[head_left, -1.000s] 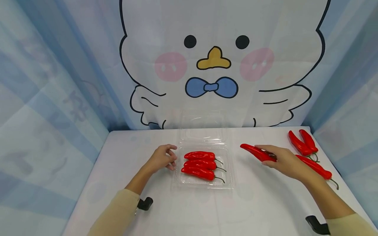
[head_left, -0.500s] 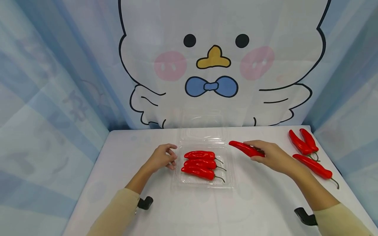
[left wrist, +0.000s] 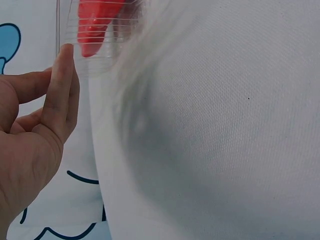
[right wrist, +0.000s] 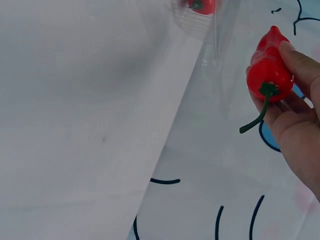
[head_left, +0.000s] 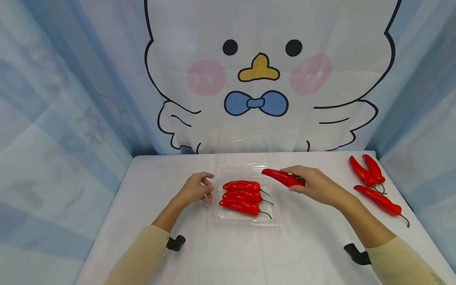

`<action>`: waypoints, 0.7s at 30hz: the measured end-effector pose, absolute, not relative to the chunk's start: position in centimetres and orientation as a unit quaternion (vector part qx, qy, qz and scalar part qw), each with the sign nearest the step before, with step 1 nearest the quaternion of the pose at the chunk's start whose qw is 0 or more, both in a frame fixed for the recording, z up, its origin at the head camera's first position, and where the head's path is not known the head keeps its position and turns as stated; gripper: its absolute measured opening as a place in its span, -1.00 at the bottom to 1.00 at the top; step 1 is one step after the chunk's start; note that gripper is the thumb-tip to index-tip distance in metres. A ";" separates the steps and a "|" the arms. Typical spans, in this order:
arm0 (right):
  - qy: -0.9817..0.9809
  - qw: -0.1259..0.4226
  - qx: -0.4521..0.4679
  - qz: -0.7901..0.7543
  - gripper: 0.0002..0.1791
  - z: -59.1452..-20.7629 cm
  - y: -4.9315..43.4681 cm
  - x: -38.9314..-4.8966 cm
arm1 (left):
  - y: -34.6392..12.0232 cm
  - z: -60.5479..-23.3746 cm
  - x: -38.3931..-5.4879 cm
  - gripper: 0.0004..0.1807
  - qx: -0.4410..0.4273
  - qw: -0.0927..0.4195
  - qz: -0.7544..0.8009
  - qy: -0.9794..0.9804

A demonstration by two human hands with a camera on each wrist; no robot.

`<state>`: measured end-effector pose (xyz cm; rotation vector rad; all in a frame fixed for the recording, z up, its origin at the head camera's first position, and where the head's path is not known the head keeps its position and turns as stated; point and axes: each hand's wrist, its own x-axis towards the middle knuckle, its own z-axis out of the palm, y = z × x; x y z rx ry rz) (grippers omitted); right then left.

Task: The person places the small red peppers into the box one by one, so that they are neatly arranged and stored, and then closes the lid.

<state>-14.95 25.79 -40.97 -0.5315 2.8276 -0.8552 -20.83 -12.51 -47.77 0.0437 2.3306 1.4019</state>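
My right hand holds a red chili pepper above the right rear edge of a clear plastic clamshell box. In the right wrist view its green stem hangs down from the grip, thumb on one side and fingers underneath. Three red peppers lie side by side in the box, stems to the right. My left hand is at the box's left side with relaxed fingers, holding nothing. A fingertip is right at the ribbed wall in the left wrist view.
Three more red peppers lie at the table's right side: two close together at the back and one nearer. The box's clear lid stands raised behind it, before a curtain with a cartoon print.
My right hand has moved left with the pepper, from right of the box to over its rear right edge. The left hand stays in place.
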 end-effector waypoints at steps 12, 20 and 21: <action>0.930 0.088 -0.220 -0.281 -0.39 -41.8 23.4 -15.3 | -12.5 -47.6 -20.8 -0.46 0.020 0.210 0.503 0.838; 0.919 0.112 -0.243 -0.291 -0.43 -42.6 21.6 -15.3 | -12.5 -47.5 -20.6 -0.47 0.022 0.209 0.501 0.839; 0.917 0.115 -0.245 -0.291 -0.44 -42.7 21.4 -15.3 | -12.4 -47.5 -20.6 -0.46 0.022 0.209 0.502 0.839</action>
